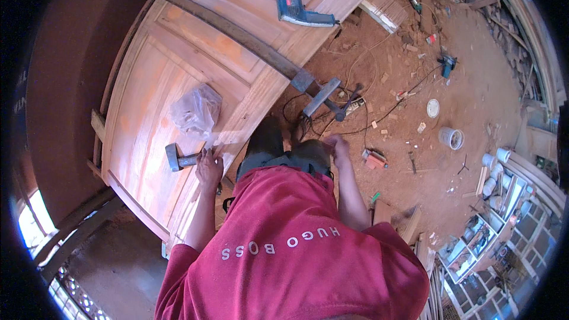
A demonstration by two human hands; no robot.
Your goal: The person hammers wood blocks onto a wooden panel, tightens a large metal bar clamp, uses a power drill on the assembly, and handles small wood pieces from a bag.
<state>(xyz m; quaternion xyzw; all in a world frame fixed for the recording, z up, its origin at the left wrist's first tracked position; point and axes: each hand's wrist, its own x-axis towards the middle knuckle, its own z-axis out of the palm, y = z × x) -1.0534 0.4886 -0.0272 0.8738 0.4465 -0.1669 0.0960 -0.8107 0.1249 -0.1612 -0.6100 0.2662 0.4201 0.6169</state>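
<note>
My left hand (208, 170) is closed round the handle end of a hammer (172, 157), whose metal head lies over the wooden panelled door (139, 136). Just beyond the hammer, a clear plastic bag (197, 109) with something inside rests on the door; its contents cannot be made out. A long metal bar clamp (228, 26) crosses the door, its jaw and screw end (322, 98) jutting past the near edge. My right hand (338, 147) hangs beside my right thigh, smeared by motion, so its fingers do not show clearly.
A blue power drill (290, 9) lies on the far part of the door. Cables, wood scraps and sawdust cover the floor to the right, with another blue power tool (447, 65), a clear tub (451, 138) and a white lid (433, 108). Shelving (486, 237) stands lower right.
</note>
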